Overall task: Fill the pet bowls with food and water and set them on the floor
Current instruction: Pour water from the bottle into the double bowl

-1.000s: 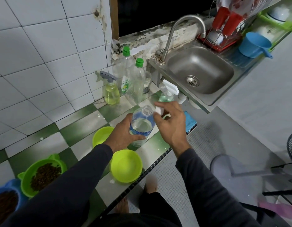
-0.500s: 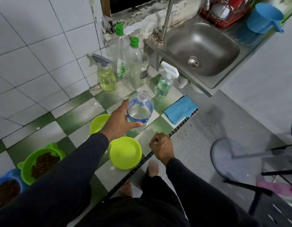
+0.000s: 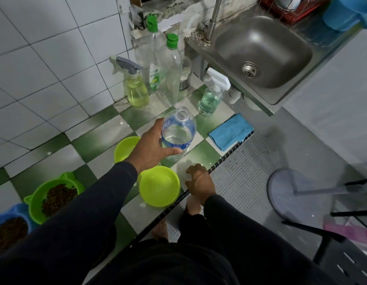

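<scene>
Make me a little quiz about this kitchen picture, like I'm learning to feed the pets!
1. True or false: the water bottle has its cap on.
2. Which hand grips the bottle: A) left hand B) right hand?
3. Fill in: the blue bowl and the green cat-ear bowl hold dry ____.

Key: 1 false, its neck is open. 2 A; the right hand rests curled at the counter edge beside the near lime bowl. 3 pet food.
</scene>
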Motion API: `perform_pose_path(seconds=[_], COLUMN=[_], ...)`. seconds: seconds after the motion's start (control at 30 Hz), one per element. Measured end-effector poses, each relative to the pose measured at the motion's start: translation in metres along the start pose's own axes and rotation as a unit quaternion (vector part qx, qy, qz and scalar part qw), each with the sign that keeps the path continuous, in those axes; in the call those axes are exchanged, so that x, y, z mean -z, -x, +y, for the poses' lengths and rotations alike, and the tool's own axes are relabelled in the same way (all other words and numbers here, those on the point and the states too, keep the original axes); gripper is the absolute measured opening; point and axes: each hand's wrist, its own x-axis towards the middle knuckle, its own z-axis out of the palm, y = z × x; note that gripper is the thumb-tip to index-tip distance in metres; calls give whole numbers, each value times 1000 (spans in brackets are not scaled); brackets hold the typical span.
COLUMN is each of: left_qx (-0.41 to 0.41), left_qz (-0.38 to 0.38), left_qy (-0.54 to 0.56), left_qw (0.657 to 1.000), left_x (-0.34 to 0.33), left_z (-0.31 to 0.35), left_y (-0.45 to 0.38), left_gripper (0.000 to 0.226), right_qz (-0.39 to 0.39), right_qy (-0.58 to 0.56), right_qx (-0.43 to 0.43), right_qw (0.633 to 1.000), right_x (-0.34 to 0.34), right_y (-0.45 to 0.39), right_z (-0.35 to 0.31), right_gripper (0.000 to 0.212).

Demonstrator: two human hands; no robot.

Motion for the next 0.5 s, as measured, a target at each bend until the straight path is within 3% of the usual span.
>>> perform_pose_path(seconds=[0.27,0.4,0.5], left_qx=[-1,-9,-22], left_qz=[-5,-15,-22], left_qy=[-4,-23,-39], left_qw=[1000,1000,999], left_x=[2,7,12], left_z=[1,7,13], left_y=[0,0,2], left_gripper=[88,90,90], right_qz=[6,108,127], right_qy=[-79,-164,-210], right_qx=[-25,-59,-37], right_qw=[997,979,969], right_x=[-1,8,20], right_y=[-2,-8,-17], right_z=[5,1,-9], right_gripper=[59,60,70])
